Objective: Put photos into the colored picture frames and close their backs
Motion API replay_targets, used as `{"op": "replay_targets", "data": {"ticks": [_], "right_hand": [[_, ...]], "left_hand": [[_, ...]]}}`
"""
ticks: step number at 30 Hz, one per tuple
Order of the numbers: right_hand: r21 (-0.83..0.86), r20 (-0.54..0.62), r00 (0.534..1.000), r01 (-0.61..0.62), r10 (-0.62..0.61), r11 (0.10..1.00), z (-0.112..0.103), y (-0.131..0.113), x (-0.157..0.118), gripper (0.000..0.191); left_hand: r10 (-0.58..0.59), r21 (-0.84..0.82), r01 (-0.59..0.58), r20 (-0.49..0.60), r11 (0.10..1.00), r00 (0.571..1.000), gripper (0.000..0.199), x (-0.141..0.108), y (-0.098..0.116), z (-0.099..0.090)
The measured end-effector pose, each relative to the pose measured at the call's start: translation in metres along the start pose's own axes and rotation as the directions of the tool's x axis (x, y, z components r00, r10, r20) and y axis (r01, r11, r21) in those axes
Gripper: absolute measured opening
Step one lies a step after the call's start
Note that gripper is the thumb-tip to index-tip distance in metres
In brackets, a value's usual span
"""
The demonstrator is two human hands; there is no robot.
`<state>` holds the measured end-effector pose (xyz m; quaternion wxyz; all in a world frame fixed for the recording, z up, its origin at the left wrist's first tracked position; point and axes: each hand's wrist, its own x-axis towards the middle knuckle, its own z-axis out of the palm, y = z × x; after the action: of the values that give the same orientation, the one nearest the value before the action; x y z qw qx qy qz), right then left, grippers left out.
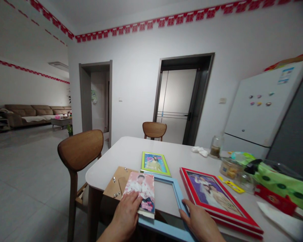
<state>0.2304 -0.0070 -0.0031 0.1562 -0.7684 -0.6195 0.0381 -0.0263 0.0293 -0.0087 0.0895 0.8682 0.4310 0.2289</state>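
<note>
My left hand (128, 212) lies on a pink photo (145, 186), its fingers stretched over the lower left part. Beneath the photo is a brown backing board (111, 185) with small metal clips, partly covered. My right hand (200, 220) grips the right side of a light blue picture frame (176, 191), thumb and fingers around the bar. The frame has no picture in its opening, and the photo overlaps its left side. Just beyond it lies a lime-green framed photo (155, 163). To the right, red picture frames (214, 193) are stacked, the top one holding a photo.
Along the table's right side stand a glass jar (215, 148), a clear food tub (229, 168), a green bag (280, 181) and a red box (275, 200). Crumpled tissue (200, 151) lies near the far edge. Wooden chairs stand left (82, 151) and beyond (154, 129).
</note>
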Motion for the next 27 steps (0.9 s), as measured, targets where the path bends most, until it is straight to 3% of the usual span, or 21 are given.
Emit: {"op": "replay_targets", "data": {"ticks": [2, 4, 6, 7, 9, 11, 12, 14, 16, 17, 19, 22, 25, 27], "right_hand": [[0.0, -0.059, 0.998, -0.006, 0.006, 1.0, -0.007, -0.006, -0.003, 0.042], [0.097, -0.112, 0.993, 0.049, -0.038, 0.994, -0.014, -0.015, -0.006, 0.041], [0.308, -0.112, 0.988, 0.14, -0.11, 0.941, -0.02, -0.028, -0.007, 0.04], [0.44, -0.089, 0.987, 0.159, -0.133, 0.884, -0.021, -0.035, -0.007, 0.039], [0.69, 0.007, 0.994, 0.076, -0.111, 0.72, -0.019, -0.051, -0.006, 0.041], [0.866, 0.152, 0.987, -0.107, -0.054, 0.489, -0.013, -0.066, -0.004, 0.043], [0.919, 0.207, 0.978, -0.182, -0.036, 0.349, -0.009, -0.071, -0.003, 0.043], [0.971, 0.232, 0.973, -0.232, 0.007, 0.06, -0.002, -0.079, 0.001, 0.04], [0.973, 0.189, 0.979, -0.176, 0.075, -0.148, 0.003, -0.081, 0.004, 0.038], [0.969, 0.167, 0.979, -0.142, 0.114, -0.201, 0.004, -0.08, 0.006, 0.039], [0.97, 0.144, 0.977, -0.107, 0.159, -0.219, 0.004, -0.076, 0.009, 0.042], [0.986, 0.156, 0.973, -0.141, 0.17, -0.094, -0.002, -0.062, 0.014, 0.039], [0.964, 0.217, 0.963, -0.237, 0.16, 0.118, -0.01, -0.04, 0.021, 0.036], [0.925, 0.262, 0.953, -0.293, 0.15, 0.244, -0.014, -0.025, 0.028, 0.036]], "left_hand": [[0.023, -0.055, -0.03, -0.114, 0.998, 0.993, 0.049, 0.005, -0.006, -0.002], [-0.026, -0.192, -0.03, -0.285, 0.981, 0.958, 0.042, 0.01, -0.01, -0.011], [-0.197, -0.419, -0.002, -0.431, 0.908, 0.881, 0.034, 0.017, -0.009, -0.024], [-0.304, -0.559, -0.005, -0.459, 0.829, 0.835, 0.03, 0.02, -0.005, -0.03], [-0.491, -0.823, -0.062, -0.395, 0.565, 0.777, 0.031, 0.028, 0.008, -0.036], [-0.57, -0.962, -0.121, -0.243, 0.244, 0.785, 0.038, 0.033, 0.026, -0.032], [-0.574, -0.984, -0.124, -0.175, 0.127, 0.8, 0.04, 0.034, 0.036, -0.026], [-0.555, -0.993, -0.115, -0.108, 0.024, 0.825, 0.039, 0.035, 0.052, -0.01], [-0.548, -0.996, -0.085, -0.084, 0.024, 0.832, 0.041, 0.034, 0.063, 0.006], [-0.549, -0.998, -0.061, -0.069, 0.034, 0.833, 0.042, 0.034, 0.065, 0.013], [-0.541, -0.999, -0.008, -0.029, 0.04, 0.84, 0.045, 0.035, 0.065, 0.022], [-0.552, -0.993, 0.033, -0.037, 0.117, 0.833, 0.052, 0.037, 0.054, 0.022], [-0.551, -0.91, 0.102, -0.152, 0.403, 0.821, 0.055, 0.032, 0.038, 0.012], [-0.462, -0.782, 0.157, -0.182, 0.603, 0.868, 0.05, 0.025, 0.03, 0.006]]}}
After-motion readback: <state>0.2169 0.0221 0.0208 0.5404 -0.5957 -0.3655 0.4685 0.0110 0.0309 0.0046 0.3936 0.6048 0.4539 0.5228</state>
